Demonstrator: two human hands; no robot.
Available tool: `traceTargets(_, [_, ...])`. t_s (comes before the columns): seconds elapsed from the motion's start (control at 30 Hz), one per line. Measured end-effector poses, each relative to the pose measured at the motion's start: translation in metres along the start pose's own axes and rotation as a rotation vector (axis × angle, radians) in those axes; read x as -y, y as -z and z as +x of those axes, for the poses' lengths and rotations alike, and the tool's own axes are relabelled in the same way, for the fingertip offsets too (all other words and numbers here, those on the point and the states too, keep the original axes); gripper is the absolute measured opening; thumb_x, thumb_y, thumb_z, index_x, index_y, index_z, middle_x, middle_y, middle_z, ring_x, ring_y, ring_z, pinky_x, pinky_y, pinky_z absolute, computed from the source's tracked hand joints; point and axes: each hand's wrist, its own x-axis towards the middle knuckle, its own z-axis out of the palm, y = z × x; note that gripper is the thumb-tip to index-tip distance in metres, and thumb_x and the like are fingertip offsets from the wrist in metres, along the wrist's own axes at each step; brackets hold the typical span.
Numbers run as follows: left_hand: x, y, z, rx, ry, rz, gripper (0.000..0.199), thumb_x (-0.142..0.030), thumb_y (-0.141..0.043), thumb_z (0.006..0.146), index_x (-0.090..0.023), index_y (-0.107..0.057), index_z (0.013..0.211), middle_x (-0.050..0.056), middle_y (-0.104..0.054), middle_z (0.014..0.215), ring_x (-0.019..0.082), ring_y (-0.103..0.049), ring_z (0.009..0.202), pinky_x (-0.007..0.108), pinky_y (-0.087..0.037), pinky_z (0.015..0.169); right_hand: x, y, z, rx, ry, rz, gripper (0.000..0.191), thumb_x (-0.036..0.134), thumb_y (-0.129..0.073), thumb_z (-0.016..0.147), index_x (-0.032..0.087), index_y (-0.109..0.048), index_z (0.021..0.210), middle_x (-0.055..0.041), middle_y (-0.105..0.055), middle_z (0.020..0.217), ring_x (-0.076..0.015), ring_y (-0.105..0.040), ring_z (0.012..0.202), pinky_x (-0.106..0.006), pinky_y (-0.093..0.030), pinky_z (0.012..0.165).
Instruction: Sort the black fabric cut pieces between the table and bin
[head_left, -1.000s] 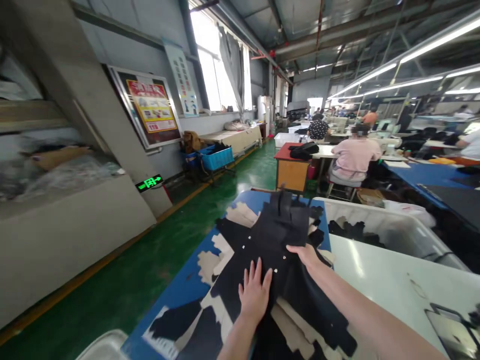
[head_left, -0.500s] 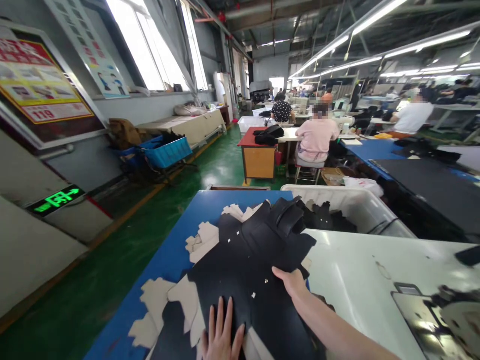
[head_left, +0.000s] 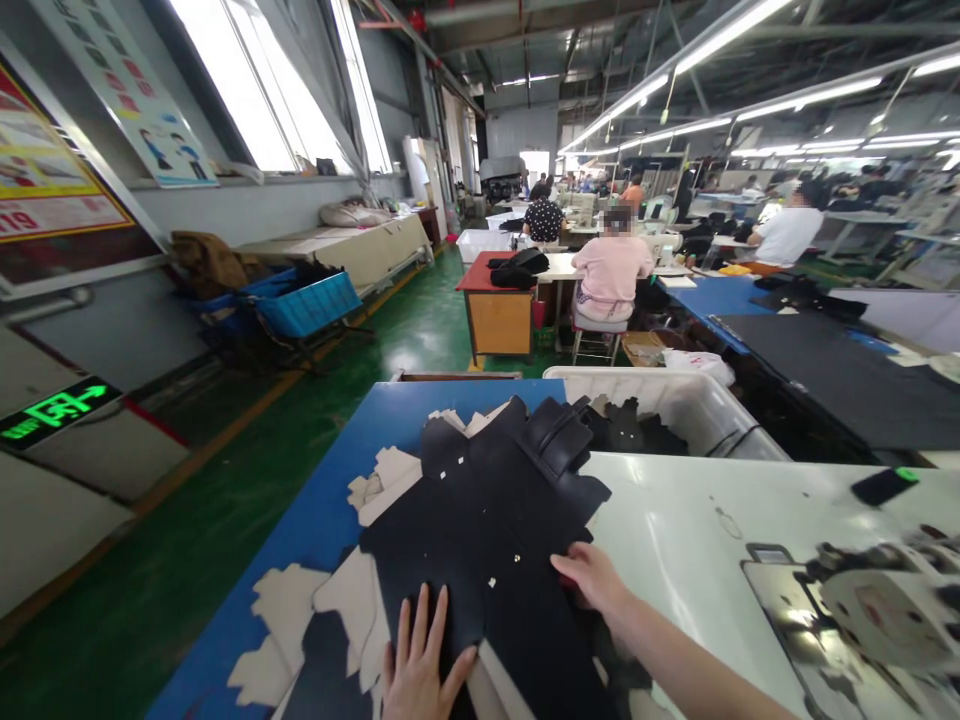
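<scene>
A large black leather-like piece (head_left: 442, 520) with small white marks lies over several cut pieces with beige backing (head_left: 352, 600). My left hand (head_left: 424, 660) rests flat on its near part, fingers spread. At the right edge of that black piece, my right hand (head_left: 596, 580) pinches it, thumb on top and the other fingers mostly hidden. A smaller folded black piece with raised seams (head_left: 555, 440) sits on the far end of the pile. All of this lies on a blue tabletop (head_left: 360, 425).
To the right is a pale green table (head_left: 675, 520) with a sewing machine (head_left: 862, 610) and a black object with a green end (head_left: 885, 487). Behind it stands a white bin (head_left: 720, 410) holding black pieces. A person in pink (head_left: 611, 270) sits farther ahead.
My right hand has slid outward to the black piece's right edge, its fingers now curled at that edge. The left hand stays flat on the piece. The view has turned slightly right.
</scene>
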Motion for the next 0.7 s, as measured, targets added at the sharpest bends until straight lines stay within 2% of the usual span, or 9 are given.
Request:
traceTargets(0.13, [0.005, -0.003, -0.006, -0.004, 0.008, -0.004, 0.069, -0.050, -0.039, 0.085, -0.026, -0.015, 0.144, 0.000, -0.007, 0.155, 0.024, 0.001, 0.142, 0.049, -0.016, 0.113, -0.018, 0.041, -0.014, -0.182, -0.003, -0.139, 0.049, 0.046, -0.064, 0.062, 0.015, -0.063, 0.101, -0.0133, -0.065, 0.114, -0.0300, -0.055, 0.114, -0.036, -0.043, 0.096])
traceTargets(0.23, [0.005, -0.007, -0.008, -0.020, 0.034, -0.007, 0.068, -0.049, -0.039, 0.085, -0.026, -0.016, 0.144, 0.000, -0.008, 0.155, 0.024, -0.001, 0.142, 0.050, -0.016, 0.113, -0.031, 0.051, -0.020, -0.233, -0.041, -0.217, 0.050, 0.044, -0.066, 0.062, 0.015, -0.063, 0.103, -0.0145, -0.063, 0.116, -0.0319, -0.051, 0.118, -0.038, -0.041, 0.098])
traceTargets(0.33, [0.004, -0.011, -0.011, -0.040, 0.063, -0.006, 0.067, -0.049, -0.039, 0.085, -0.026, -0.018, 0.144, 0.000, -0.011, 0.155, 0.025, -0.003, 0.143, 0.050, -0.017, 0.113, -0.039, 0.042, -0.025, -0.216, -0.063, -0.268, 0.050, 0.042, -0.062, 0.066, 0.015, -0.060, 0.109, -0.0118, -0.067, 0.109, -0.0293, -0.058, 0.110, -0.037, -0.043, 0.095])
traceTargets(0.47, [0.006, -0.018, -0.016, -0.094, 0.081, -0.028, 0.064, -0.047, -0.038, 0.086, -0.025, -0.022, 0.144, 0.002, -0.015, 0.155, 0.026, -0.008, 0.142, 0.051, -0.021, 0.111, -0.041, 0.022, -0.031, -0.233, -0.076, -0.308, 0.055, 0.042, -0.053, 0.076, 0.013, -0.050, 0.123, -0.0112, -0.066, 0.112, -0.0254, -0.060, 0.106, -0.035, -0.043, 0.094])
traceTargets(0.6, [0.016, -0.028, -0.016, -0.139, 0.067, -0.039, 0.063, -0.048, -0.037, 0.086, -0.024, -0.025, 0.143, 0.003, -0.016, 0.155, 0.027, -0.008, 0.142, 0.052, -0.022, 0.110, -0.041, 0.005, -0.039, -0.250, 0.006, -0.296, 0.055, 0.044, -0.047, 0.080, 0.016, -0.045, 0.127, -0.0094, -0.064, 0.117, -0.0247, -0.059, 0.109, -0.035, -0.043, 0.095])
traceTargets(0.7, [0.026, -0.033, -0.013, -0.162, 0.039, -0.039, 0.062, -0.048, -0.036, 0.086, -0.023, -0.026, 0.143, 0.003, -0.019, 0.154, 0.027, -0.007, 0.142, 0.052, -0.022, 0.111, -0.040, -0.009, -0.040, -0.236, 0.056, -0.332, 0.054, 0.045, -0.046, 0.080, 0.015, -0.046, 0.126, -0.0115, -0.060, 0.121, -0.0260, -0.056, 0.112, -0.036, -0.042, 0.096])
